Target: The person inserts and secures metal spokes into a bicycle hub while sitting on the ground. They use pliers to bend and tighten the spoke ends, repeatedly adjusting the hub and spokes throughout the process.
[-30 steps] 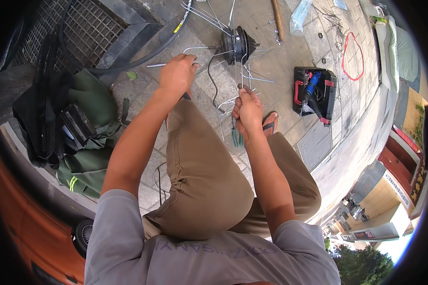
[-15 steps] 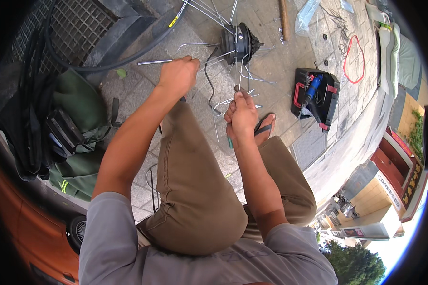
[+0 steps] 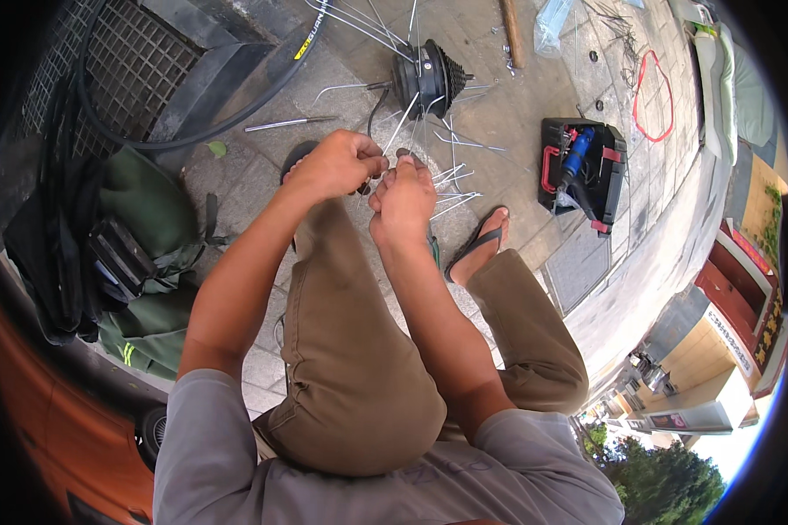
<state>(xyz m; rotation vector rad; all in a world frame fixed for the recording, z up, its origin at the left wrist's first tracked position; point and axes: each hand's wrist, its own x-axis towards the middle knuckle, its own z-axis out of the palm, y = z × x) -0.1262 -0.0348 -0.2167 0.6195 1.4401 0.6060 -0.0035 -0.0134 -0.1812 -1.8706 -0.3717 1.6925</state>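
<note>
A thin metal spoke point(image 3: 400, 133) ran from the person's fingers up toward the wheel hub point(image 3: 429, 77), which lay on the paved floor point(image 3: 499, 131) just beyond the hands. The left hand point(image 3: 337, 164) was curled tight, its grip pinched narrow on the spoke's near end or a small part there; which of the two could not be told. The right hand point(image 3: 403, 197) met it, fingertips touching, also closed in a narrow pinch at the same spot.

Loose spokes point(image 3: 451, 179) lay fanned on the floor just right of the hands, between them and the sandalled foot point(image 3: 480, 245). Another single spoke point(image 3: 289, 124) lay apart to the upper left. More spokes rose from the hub to the picture's top edge, and the black tyre point(image 3: 236, 114) curved from there down along the left, beside a metal grating point(image 3: 123, 61).

Left of the bent knee point(image 3: 341, 289) a green bag point(image 3: 149, 254) crowded the floor, leaving little room on that side. To the right the paving was more open as far as an open black tool case point(image 3: 584, 173) holding a blue tool, well apart from the hands. A red cord loop point(image 3: 652, 96) lay beyond it, near the kerb edge.
</note>
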